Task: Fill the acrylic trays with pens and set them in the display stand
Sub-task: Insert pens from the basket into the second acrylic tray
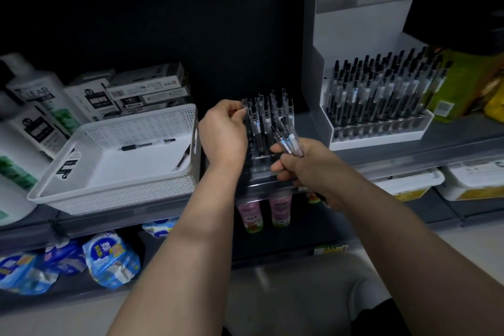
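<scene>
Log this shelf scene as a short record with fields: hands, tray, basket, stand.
left hand: pinches a pen at the left edge of the acrylic tray
right hand: grips a bundle of pens
acrylic tray: on the shelf, partly filled
basket: white, two loose pens inside
display stand: at right, holds one full tray

Left hand (222, 133) hid the top of the pen (245, 107) it pinched and the left wall of the acrylic tray (259, 169); right hand (300, 166) hid the lower ends of the pen bundle (289, 142). Shampoo bottles (32, 95) blurred, cut by left edge. Box labels (147, 90) were unreadable
</scene>
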